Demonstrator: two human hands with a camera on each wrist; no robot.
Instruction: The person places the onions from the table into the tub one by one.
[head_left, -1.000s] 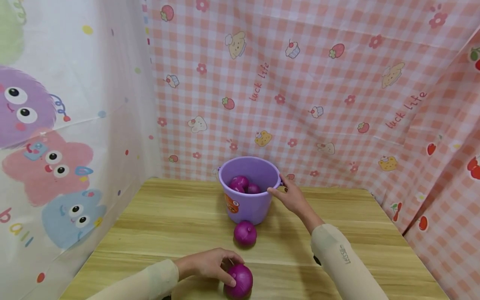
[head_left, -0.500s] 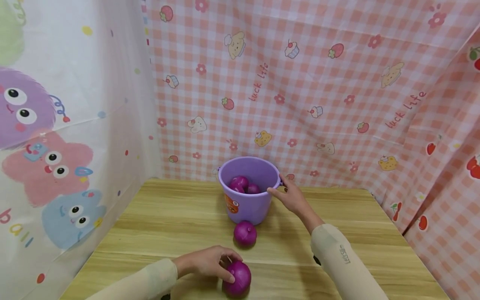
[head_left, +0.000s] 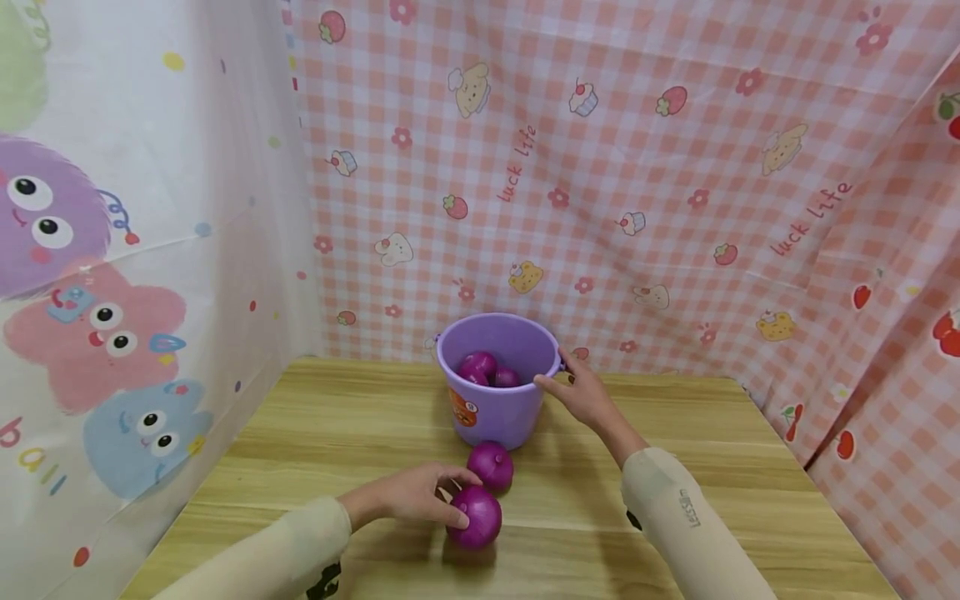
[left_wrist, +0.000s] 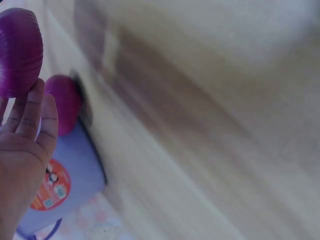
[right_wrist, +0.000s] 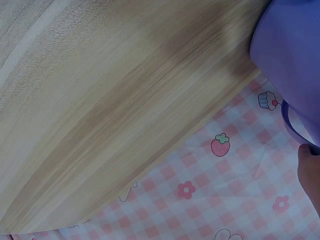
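In the head view my left hand (head_left: 411, 497) grips a round purple onion (head_left: 477, 518), thumb on its near side and fingers over the far side. The left wrist view has this onion (left_wrist: 19, 52) at the fingertips, seemingly raised off the table. Just beyond it, a second purple onion (head_left: 491, 467) sits on the table at the foot of a purple bucket (head_left: 501, 412). Several onions (head_left: 480, 367) lie inside the bucket. My right hand (head_left: 585, 398) holds the bucket's right rim, thumb in front; its other fingers are partly hidden.
The wood-grain table (head_left: 330, 442) ends at a pink checked curtain (head_left: 645, 167) close behind the bucket. A white cartoon-printed curtain (head_left: 225, 250) hangs on the left. The bucket's purple handle (right_wrist: 291, 127) hangs at its side in the right wrist view.
My left hand has moved forward with the onion, away from the near table edge and closer to the second onion. The right hand and the bucket have stayed in place.
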